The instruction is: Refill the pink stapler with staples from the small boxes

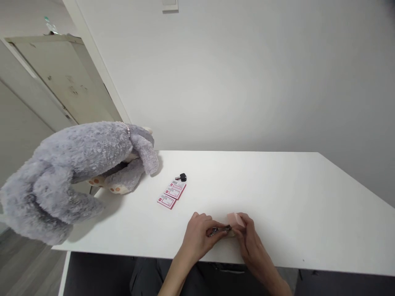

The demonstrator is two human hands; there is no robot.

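Near the table's front edge my left hand (199,237) pinches a small dark, shiny patterned object (215,231) between thumb and fingers. Its exact kind is too small to make out. My right hand (252,243) is closed around a pale pink block-like box (235,220), its fingers along the right side and its thumb low at the front. The tip of the dark object meets the pink box, or lies just in front of it; I cannot tell which. Part of the box is hidden behind my fingers.
On the white table (277,197), several white-and-red printed packs (171,194) lie beside a black key (182,177). A large grey plush toy (83,156) slumps over the table's left end. Behind is a pale wall (231,82), with a cabinet (61,78) at left.
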